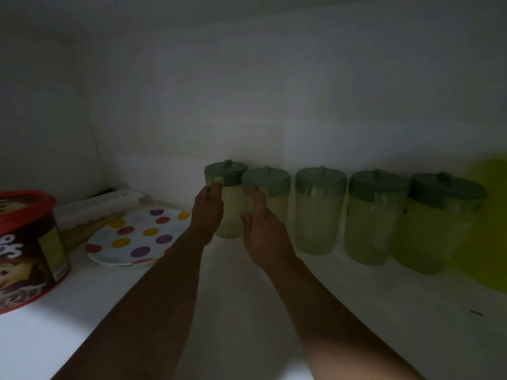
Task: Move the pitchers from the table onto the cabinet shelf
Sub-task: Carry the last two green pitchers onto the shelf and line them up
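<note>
Several translucent pitchers with green lids stand in a row along the back wall of the dim white cabinet shelf (241, 303). My left hand (208, 212) is wrapped around the left side of the leftmost pitcher (233, 212), fingertips up at its lid. My right hand (260, 231) grips the second pitcher (275, 190) from the front, thumb in the gap between the two. Both pitchers stand upright on the shelf. To the right stand a third pitcher (318, 215), a fourth (370, 223) and a fifth (428, 234), untouched.
A polka-dot plate (137, 237) lies left of my left arm. Behind it are a white ice tray (96, 207) and a wooden item (82, 231). A red-lidded tin (27, 248) stands at the far left. A blurred yellow-green object (491, 215) fills the right edge.
</note>
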